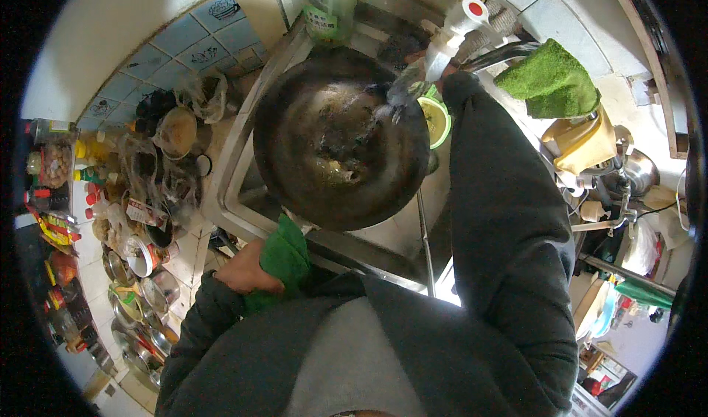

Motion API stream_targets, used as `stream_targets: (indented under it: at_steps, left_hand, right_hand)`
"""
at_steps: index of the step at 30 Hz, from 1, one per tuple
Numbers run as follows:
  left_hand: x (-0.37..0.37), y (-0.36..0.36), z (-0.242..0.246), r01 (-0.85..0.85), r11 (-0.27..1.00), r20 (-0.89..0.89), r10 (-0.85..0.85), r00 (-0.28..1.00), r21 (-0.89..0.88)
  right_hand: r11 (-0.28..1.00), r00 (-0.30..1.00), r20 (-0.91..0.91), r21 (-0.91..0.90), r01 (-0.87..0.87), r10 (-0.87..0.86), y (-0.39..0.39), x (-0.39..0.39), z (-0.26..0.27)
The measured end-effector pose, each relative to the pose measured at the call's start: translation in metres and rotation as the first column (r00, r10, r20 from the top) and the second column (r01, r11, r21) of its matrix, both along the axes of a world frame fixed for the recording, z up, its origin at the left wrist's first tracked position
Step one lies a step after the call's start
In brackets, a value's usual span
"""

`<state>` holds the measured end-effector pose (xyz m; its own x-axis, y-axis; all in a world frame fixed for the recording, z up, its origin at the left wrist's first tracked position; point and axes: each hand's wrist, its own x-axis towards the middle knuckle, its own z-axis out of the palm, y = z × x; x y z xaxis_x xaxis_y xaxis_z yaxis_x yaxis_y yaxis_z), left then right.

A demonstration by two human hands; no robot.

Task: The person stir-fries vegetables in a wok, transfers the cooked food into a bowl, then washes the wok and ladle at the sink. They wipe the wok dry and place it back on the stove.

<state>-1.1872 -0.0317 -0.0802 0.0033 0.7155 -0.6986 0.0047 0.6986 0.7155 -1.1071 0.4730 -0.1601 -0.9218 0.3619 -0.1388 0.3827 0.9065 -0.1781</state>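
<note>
A dark wok (pixel 343 140) sits over a metal sink (pixel 227 190), with a little liquid and light bits in its bottom. My left hand (pixel 249 270) grips a green cloth (pixel 285 251) at the wok's near left rim. My right arm reaches up past the wok's right side. Only a sliver of my right hand (pixel 449 71) shows behind the white tap (pixel 442 46), so its grip is hidden. Water seems to run from the tap over the wok's right rim. Beside that rim is a light green strainer or bowl (pixel 440 121).
Behind the wok stands a large clear bottle (pixel 329 13). A bright green towel (pixel 553 79) and a yellow cloth (pixel 586 140) hang at the right. Bags, bottles, a tub (pixel 141 256) and metal pans crowd the tiled counter at the left. A thin metal rod (pixel 425 234) stands out below the wok.
</note>
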Motion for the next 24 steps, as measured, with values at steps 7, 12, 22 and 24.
stream_targets:
  at_steps: [7,12,22,24]
  left_hand:
    - [0.009,-0.001,-0.014,-0.117,0.992,0.027,0.116,0.993,0.040]
    - [0.013,0.009,-0.009,-0.163,0.986,-0.086,0.159,0.984,-0.042]
    - [-0.003,0.070,0.004,-0.030,1.000,-0.047,0.030,0.998,0.003]
    - [-0.009,0.067,-0.006,-0.066,0.995,0.074,0.061,0.995,0.076]
  right_hand:
    - [0.976,0.970,-0.132,0.102,-0.193,0.206,-0.021,0.049,0.015]
    - [0.951,0.900,-0.426,-0.230,-0.208,0.094,-0.072,0.121,0.031]
    - [0.629,0.707,-0.329,-0.749,0.209,-0.626,-0.155,0.219,0.093]
    - [0.529,0.637,-0.266,-0.807,0.263,-0.723,-0.162,0.214,0.100]
